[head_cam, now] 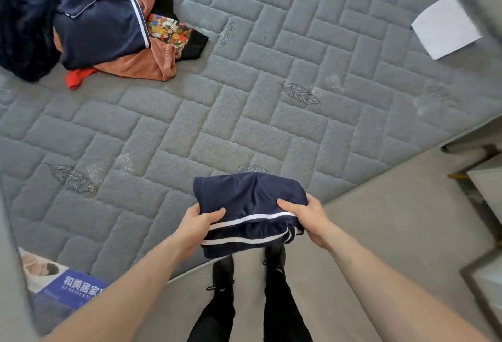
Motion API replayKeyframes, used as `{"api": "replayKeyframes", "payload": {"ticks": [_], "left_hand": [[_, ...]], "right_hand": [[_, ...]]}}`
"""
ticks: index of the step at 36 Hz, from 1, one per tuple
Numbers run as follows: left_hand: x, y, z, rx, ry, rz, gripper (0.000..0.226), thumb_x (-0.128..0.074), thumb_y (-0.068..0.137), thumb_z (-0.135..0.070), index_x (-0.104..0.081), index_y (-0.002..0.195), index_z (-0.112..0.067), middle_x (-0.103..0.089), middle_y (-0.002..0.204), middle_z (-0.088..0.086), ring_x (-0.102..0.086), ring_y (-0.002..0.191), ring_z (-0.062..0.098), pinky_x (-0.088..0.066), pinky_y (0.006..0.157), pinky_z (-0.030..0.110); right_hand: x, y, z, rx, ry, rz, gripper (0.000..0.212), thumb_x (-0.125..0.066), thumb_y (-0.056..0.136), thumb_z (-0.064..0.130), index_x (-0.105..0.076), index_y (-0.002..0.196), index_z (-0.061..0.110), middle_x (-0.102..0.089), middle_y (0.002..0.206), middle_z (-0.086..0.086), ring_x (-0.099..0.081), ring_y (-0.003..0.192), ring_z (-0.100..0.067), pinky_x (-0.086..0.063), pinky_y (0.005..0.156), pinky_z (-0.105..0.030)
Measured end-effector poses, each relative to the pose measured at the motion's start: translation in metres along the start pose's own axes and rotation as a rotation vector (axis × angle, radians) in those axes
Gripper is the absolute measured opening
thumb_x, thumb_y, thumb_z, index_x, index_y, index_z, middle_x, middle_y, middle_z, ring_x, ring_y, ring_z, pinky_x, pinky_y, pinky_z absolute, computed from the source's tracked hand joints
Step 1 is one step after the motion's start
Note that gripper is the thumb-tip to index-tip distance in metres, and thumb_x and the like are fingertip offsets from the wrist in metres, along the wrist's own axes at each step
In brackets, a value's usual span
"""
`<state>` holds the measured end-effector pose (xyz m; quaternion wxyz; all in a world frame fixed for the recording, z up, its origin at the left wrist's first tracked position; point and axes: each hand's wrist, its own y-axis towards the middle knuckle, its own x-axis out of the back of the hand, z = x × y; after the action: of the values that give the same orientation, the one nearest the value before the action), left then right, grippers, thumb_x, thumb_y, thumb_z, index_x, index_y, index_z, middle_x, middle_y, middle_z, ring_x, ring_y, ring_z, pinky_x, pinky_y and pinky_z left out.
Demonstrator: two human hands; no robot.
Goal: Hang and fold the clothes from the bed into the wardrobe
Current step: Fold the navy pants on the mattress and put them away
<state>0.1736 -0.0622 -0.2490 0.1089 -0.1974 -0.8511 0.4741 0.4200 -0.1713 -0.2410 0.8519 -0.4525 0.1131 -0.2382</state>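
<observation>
Folded navy garment (248,211), white stripes along its near edge, held just over the near edge of the bed (244,92); far half above the mattress, near half hanging over the floor (380,233) and the person's shoes.

Left hand (199,226): grip closed on the garment's left end, thumb on top, fingers hidden beneath. Right hand (304,218): grip closed on the right end, thumb on top across the stripe. Both pinch through the folded layers; neither is free.

Long axis of the bundle runs left to right between the two hands, each holding one short end. Equal reach; neither hand nearer.

Pile of unsorted clothes (89,21) lies at the far left of the bed, well apart from the garment: dark blue striped piece on top, orange, red and patterned cloth under it. White sheet of paper (445,26) at the bed's far right. Blue printed label (68,287) at the bed's near left corner.

Wardrobe not clearly in view; pale furniture at the right of the bed cannot be identified. Judgement: fold looks finished, carry to a shelf likely next, keeping both ends level so layers do not slip.
</observation>
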Motion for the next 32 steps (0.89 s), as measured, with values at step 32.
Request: {"api": "replayKeyframes", "payload": {"ticks": [32], "left_hand": [[-0.421,-0.380,-0.184,-0.981,0.877,0.777,0.094,-0.066,0.093,-0.011,-0.013,0.147,-0.066,-0.039,0.144,-0.035,-0.048,0.122,-0.016,-0.039,0.100,0.016]], "right_hand": [[0.341,-0.486,0.003,0.538,0.678,-0.743,0.057,-0.088,0.070,0.023,-0.066,0.122,0.019,-0.077,0.112,-0.003,-0.074,0.101,-0.024,-0.059,0.089,-0.044]]}}
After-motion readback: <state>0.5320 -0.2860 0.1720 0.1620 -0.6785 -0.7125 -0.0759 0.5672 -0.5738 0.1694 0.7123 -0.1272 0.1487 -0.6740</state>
